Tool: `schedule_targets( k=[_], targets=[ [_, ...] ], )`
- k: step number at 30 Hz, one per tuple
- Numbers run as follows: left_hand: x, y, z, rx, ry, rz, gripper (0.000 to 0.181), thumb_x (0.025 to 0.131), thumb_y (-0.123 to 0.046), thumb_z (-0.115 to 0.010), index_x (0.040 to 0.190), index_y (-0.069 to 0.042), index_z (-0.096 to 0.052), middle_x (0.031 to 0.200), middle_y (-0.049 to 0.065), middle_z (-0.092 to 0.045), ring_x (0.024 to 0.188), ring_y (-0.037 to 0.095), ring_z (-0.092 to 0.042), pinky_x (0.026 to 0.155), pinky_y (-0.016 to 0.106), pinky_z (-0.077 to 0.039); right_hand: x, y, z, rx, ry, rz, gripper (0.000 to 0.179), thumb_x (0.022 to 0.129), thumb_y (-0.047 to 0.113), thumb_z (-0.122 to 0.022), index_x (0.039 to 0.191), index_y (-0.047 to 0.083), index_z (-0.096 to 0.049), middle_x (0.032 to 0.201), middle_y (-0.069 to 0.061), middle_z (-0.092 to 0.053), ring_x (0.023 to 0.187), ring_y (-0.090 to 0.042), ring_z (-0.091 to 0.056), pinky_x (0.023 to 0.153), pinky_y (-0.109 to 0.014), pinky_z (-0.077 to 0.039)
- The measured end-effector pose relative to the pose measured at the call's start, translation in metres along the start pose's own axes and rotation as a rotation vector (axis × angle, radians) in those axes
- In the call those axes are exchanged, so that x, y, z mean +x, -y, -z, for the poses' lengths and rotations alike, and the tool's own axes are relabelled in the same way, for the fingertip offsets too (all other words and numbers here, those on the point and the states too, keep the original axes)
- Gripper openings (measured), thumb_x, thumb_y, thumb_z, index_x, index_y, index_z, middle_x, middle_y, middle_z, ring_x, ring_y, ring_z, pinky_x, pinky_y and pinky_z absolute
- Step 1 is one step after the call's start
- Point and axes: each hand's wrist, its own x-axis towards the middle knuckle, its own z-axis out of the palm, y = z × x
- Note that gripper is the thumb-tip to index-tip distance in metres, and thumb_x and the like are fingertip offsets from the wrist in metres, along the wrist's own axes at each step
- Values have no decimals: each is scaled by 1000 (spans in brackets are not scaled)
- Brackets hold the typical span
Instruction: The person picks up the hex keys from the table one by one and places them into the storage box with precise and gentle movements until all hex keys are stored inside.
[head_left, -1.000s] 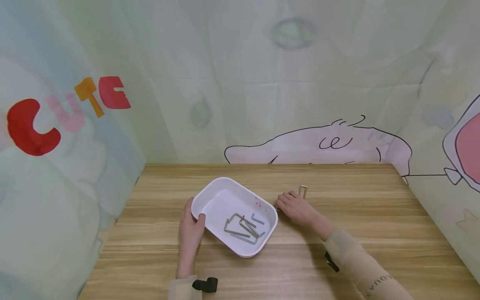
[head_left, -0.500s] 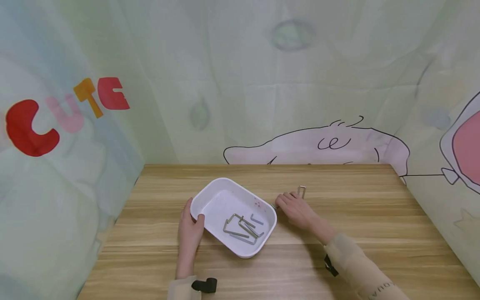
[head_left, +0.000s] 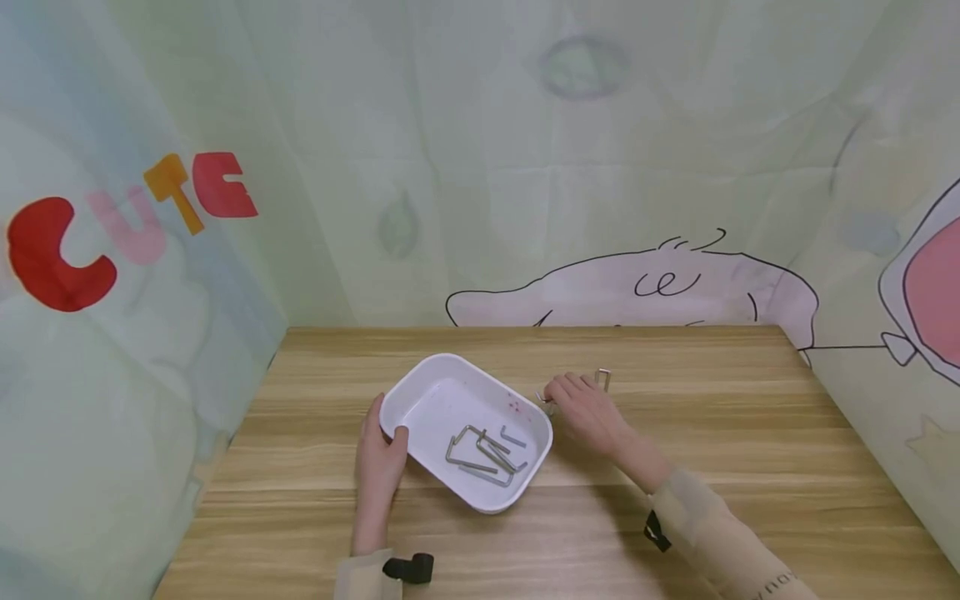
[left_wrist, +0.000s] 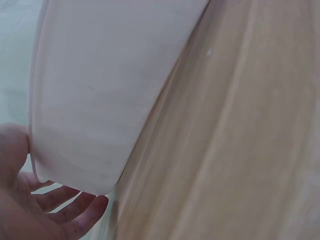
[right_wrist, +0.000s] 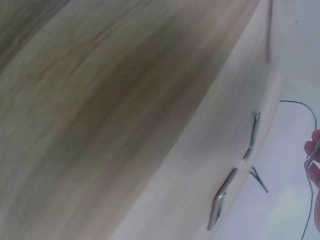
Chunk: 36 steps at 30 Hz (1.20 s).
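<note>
A white rectangular tray (head_left: 420, 392) stands on the table with several bent metal rods (head_left: 472, 467) lying loose in it. My left hand (head_left: 382, 458) grips its left end, thumb over the rim and fingers along the outside wall, as the left wrist view shows too. Right beside the tray's right end, my right hand (head_left: 592, 417) pinches a small bent metal rod (right_wrist: 313, 155) between thumb and fingers. In the head view that rod pokes out past the fingertips, close to the tray rim. The right palm is hidden from above.
Behind the right hand lies a U-shaped metal rod (head_left: 603, 377). The right wrist view has two bent rods on the tabletop, one farther (right_wrist: 254, 134) and one nearer (right_wrist: 220, 200). A printed cloth (head_left: 480, 167) hangs behind the wooden table (head_left: 712, 400).
My right hand has shifted slightly left and up, and more of the pinched rod shows past its fingertips. The left hand and the tray stay put.
</note>
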Motion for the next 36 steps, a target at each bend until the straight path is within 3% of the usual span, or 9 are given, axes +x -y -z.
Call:
schedule_targets(
  k=[12, 17, 21, 29, 36],
  targets=[
    [1, -1, 2, -28, 14, 9, 63, 88, -6, -50, 147, 1, -32, 148, 27, -37, 137, 40, -37, 116, 51, -29, 12, 14, 14, 66, -74, 1, 23, 79, 0, -62, 97, 11, -55, 95, -1, -62, 88, -18, -55, 76, -33, -48],
    [1, -1, 1, -18, -4, -1, 62, 87, -5, -51, 146, 2, -34, 145, 28, -40, 136, 41, -38, 115, 52, -29, 20, 25, 21, 198, -44, -21, 25, 80, 3, -71, 97, 12, -55, 94, 1, -62, 87, -17, -55, 78, -33, -49],
    [1, -1, 1, -20, -16, -8, 62, 86, -4, -52, 145, 2, -35, 144, 29, -41, 135, 42, -39, 115, 52, -30, 24, 36, 25, 305, -5, -26, 17, 86, 2, -64, 98, 12, -57, 94, 1, -64, 86, -15, -57, 77, -31, -52],
    [1, 0, 0, -27, -16, -13, 62, 86, -3, -53, 145, 3, -36, 143, 29, -42, 134, 42, -40, 115, 52, -30, 28, 61, 31, 380, 92, -3, 12, 91, 5, -58, 98, 14, -55, 90, 3, -61, 79, -9, -55, 70, -23, -52],
    [1, 0, 0, -26, -6, -13, 61, 86, -3, -52, 145, 2, -35, 143, 29, -41, 134, 42, -40, 114, 52, -31, 28, 79, 26, 398, 90, 10, 10, 90, 7, -60, 95, 15, -57, 89, 5, -59, 82, -9, -54, 74, -22, -51]
  ],
)
